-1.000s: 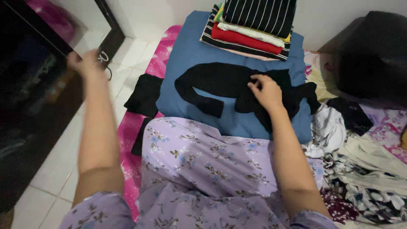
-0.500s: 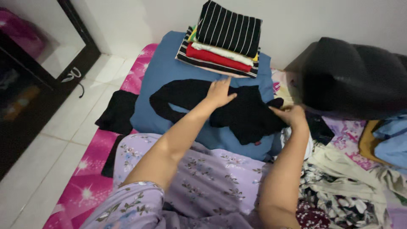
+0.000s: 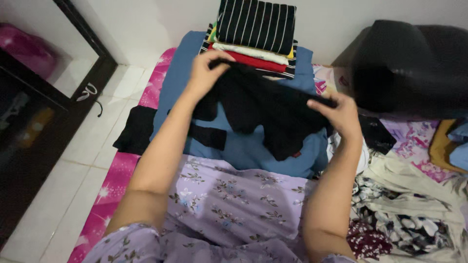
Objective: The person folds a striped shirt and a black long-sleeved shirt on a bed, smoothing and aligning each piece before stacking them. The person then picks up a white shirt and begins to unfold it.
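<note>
Currently both hands are up on 1 black garment (image 3: 263,109), lifted off the blue cushion (image 3: 243,151) in front of the person's lap. Left hand (image 3: 207,73) has its fingers (image 3: 219,55) pinched closed on the upper left edge; right hand (image 3: 341,114) has its fingers (image 3: 317,103) clamped on the right edge. Cloth spans between the 2 grips and sags in the middle, with a loose flap hanging down toward the cushion.

Handling, as I judge it: light, fully limp, no stiffness, so it only keeps shape where it is pinched. Thin knit, probably not slippery, not fragile. Best grip points are corners or seam edges, 1 per hand, kept well apart so the fabric stays taut; a grip mid-panel would just bunch it.

Around it: folded stack (image 3: 256,34) of clothes, striped piece on top, sits on the far end of the cushion, just beyond the left hand. Another black piece (image 3: 136,129) lies flat on the pink mat (image 3: 105,195) to the left. Unsorted laundry pile (image 3: 409,204) lies to the right, dark bag (image 3: 409,68) behind it.
</note>
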